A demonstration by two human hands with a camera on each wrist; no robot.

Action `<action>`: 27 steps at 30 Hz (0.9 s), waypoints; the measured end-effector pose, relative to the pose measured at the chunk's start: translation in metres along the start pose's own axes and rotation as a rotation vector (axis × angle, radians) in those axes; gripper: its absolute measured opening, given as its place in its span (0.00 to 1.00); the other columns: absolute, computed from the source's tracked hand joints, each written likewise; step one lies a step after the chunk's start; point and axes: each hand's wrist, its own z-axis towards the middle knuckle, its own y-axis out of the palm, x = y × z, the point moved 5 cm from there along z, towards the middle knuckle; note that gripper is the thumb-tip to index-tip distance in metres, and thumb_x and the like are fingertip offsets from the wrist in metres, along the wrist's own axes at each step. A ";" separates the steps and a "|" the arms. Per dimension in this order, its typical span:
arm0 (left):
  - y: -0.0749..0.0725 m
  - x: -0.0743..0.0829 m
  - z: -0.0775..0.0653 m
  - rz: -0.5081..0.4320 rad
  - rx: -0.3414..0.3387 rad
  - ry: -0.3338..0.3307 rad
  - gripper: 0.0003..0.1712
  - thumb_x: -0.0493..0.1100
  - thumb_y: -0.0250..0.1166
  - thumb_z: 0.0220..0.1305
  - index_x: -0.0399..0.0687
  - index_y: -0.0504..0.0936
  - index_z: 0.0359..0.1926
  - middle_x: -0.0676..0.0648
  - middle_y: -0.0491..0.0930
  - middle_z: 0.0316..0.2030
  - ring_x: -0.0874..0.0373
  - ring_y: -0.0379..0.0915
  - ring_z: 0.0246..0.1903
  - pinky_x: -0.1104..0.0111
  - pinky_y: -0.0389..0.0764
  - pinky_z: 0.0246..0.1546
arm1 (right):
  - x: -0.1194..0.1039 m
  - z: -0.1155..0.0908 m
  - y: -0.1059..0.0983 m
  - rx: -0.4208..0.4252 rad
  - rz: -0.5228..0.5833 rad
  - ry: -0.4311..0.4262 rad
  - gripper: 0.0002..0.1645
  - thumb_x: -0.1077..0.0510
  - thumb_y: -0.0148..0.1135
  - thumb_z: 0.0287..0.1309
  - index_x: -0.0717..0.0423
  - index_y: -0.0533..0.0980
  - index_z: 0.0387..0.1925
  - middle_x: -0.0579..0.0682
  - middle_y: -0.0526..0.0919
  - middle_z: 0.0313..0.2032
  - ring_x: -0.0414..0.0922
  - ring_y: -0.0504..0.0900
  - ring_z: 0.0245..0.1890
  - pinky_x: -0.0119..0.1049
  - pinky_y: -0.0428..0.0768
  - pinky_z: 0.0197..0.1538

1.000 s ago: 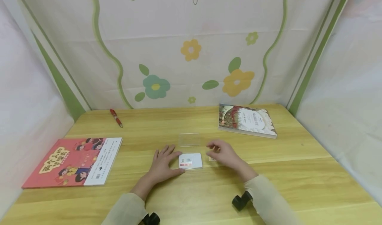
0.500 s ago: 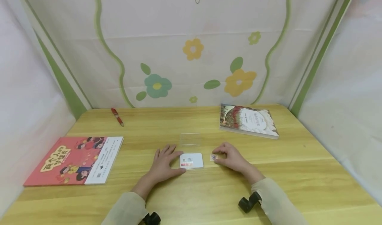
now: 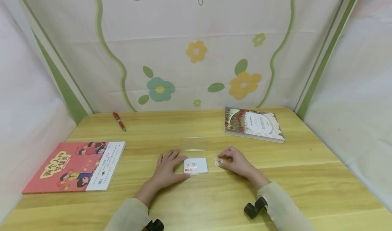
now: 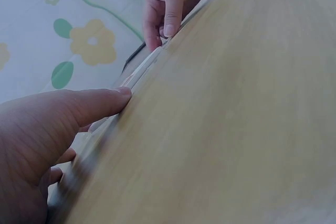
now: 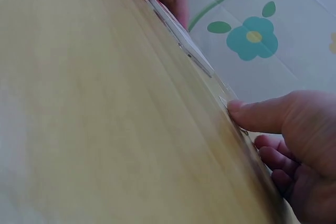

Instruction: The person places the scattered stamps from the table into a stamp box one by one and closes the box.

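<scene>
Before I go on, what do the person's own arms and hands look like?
The left sleeve and right sleeve are plain cream. A small black device with stubby, rounded parts sits at each cuff. The left hand and right hand wear no gloves.

Both forearms (image 3: 130, 214) are stretched forward; the left hand (image 3: 166, 169) is spread, thumb (image 4: 100, 104) apart from fingers (image 3: 169, 153), while the right hand (image 3: 239, 163) is turned inward, its fingers (image 5: 275, 157) bent

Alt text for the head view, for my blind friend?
A left hand rests at a white card, a right hand pinches a small square tile on a wood-grain table. A pink book, another book and a red pen lie around.
</scene>
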 end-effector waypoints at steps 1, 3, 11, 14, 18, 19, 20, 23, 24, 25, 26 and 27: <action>0.000 0.000 0.000 0.000 -0.004 -0.001 0.36 0.63 0.62 0.44 0.54 0.70 0.54 0.40 0.56 0.60 0.44 0.42 0.61 0.45 0.35 0.54 | 0.000 0.000 0.000 -0.001 0.001 0.004 0.15 0.59 0.66 0.42 0.56 0.78 0.37 0.45 0.68 0.32 0.42 0.66 0.31 0.35 0.68 0.34; 0.000 0.001 0.000 0.001 -0.006 -0.001 0.36 0.63 0.62 0.44 0.54 0.70 0.54 0.40 0.56 0.60 0.44 0.42 0.61 0.45 0.35 0.54 | 0.000 -0.001 0.000 -0.004 0.004 0.008 0.14 0.59 0.66 0.43 0.55 0.78 0.36 0.45 0.68 0.31 0.42 0.66 0.31 0.35 0.67 0.34; 0.001 -0.001 0.001 0.005 0.003 0.006 0.36 0.64 0.62 0.44 0.54 0.71 0.54 0.40 0.56 0.60 0.44 0.42 0.61 0.45 0.35 0.54 | -0.001 0.000 0.002 -0.014 0.012 0.053 0.10 0.64 0.65 0.43 0.54 0.76 0.31 0.45 0.69 0.32 0.42 0.67 0.34 0.38 0.68 0.40; 0.002 -0.001 0.000 0.005 0.009 0.009 0.37 0.63 0.62 0.44 0.53 0.71 0.54 0.40 0.56 0.60 0.44 0.42 0.61 0.45 0.35 0.54 | -0.001 0.001 0.003 -0.017 0.019 0.055 0.09 0.65 0.64 0.43 0.54 0.75 0.30 0.45 0.69 0.31 0.42 0.67 0.34 0.37 0.68 0.40; 0.002 -0.002 0.000 0.001 0.010 0.009 0.37 0.63 0.62 0.44 0.53 0.71 0.54 0.40 0.56 0.60 0.44 0.42 0.61 0.45 0.35 0.53 | -0.003 0.001 0.004 -0.020 0.014 0.024 0.08 0.66 0.63 0.43 0.54 0.75 0.29 0.45 0.69 0.30 0.42 0.67 0.33 0.35 0.68 0.38; 0.002 -0.002 0.000 0.000 0.008 0.007 0.37 0.63 0.62 0.44 0.53 0.71 0.54 0.40 0.56 0.60 0.44 0.42 0.61 0.45 0.35 0.53 | -0.003 0.001 0.004 -0.020 0.011 0.014 0.08 0.66 0.62 0.44 0.55 0.74 0.29 0.45 0.69 0.30 0.42 0.67 0.32 0.35 0.69 0.37; 0.002 -0.002 0.000 -0.001 0.006 0.005 0.37 0.63 0.62 0.44 0.53 0.71 0.54 0.40 0.56 0.60 0.44 0.42 0.61 0.45 0.35 0.53 | -0.004 0.001 0.005 -0.023 0.009 0.005 0.08 0.67 0.62 0.44 0.55 0.74 0.29 0.45 0.69 0.30 0.42 0.67 0.31 0.34 0.69 0.36; 0.002 -0.002 0.000 0.003 0.000 0.000 0.37 0.64 0.61 0.44 0.54 0.70 0.54 0.41 0.56 0.60 0.44 0.41 0.61 0.45 0.35 0.54 | -0.004 0.000 0.005 -0.034 0.017 0.001 0.07 0.67 0.61 0.46 0.56 0.74 0.30 0.45 0.70 0.31 0.42 0.67 0.30 0.33 0.69 0.34; 0.002 -0.002 0.000 0.002 -0.002 -0.002 0.37 0.64 0.61 0.44 0.54 0.70 0.54 0.41 0.56 0.60 0.44 0.41 0.61 0.45 0.35 0.54 | -0.004 0.000 0.005 -0.038 0.021 0.007 0.08 0.67 0.60 0.46 0.57 0.74 0.31 0.46 0.70 0.31 0.42 0.68 0.30 0.33 0.69 0.34; 0.001 -0.001 0.000 0.002 -0.002 -0.002 0.37 0.64 0.61 0.44 0.54 0.70 0.54 0.41 0.56 0.60 0.44 0.41 0.61 0.45 0.35 0.54 | -0.004 0.000 0.006 -0.044 0.023 0.011 0.08 0.67 0.60 0.47 0.57 0.74 0.32 0.46 0.71 0.32 0.42 0.68 0.29 0.33 0.69 0.33; 0.001 -0.002 0.001 0.004 -0.002 -0.002 0.37 0.64 0.61 0.44 0.54 0.70 0.54 0.41 0.56 0.60 0.44 0.41 0.61 0.45 0.35 0.54 | -0.004 0.000 0.006 -0.048 0.025 0.015 0.08 0.67 0.60 0.47 0.58 0.74 0.33 0.46 0.71 0.32 0.42 0.68 0.29 0.33 0.69 0.33; 0.001 -0.002 0.001 0.006 -0.002 -0.001 0.37 0.64 0.61 0.44 0.54 0.70 0.54 0.41 0.56 0.60 0.44 0.41 0.61 0.45 0.35 0.54 | -0.004 0.000 0.006 -0.050 0.024 0.018 0.09 0.67 0.60 0.47 0.58 0.74 0.34 0.46 0.71 0.32 0.42 0.68 0.29 0.33 0.69 0.33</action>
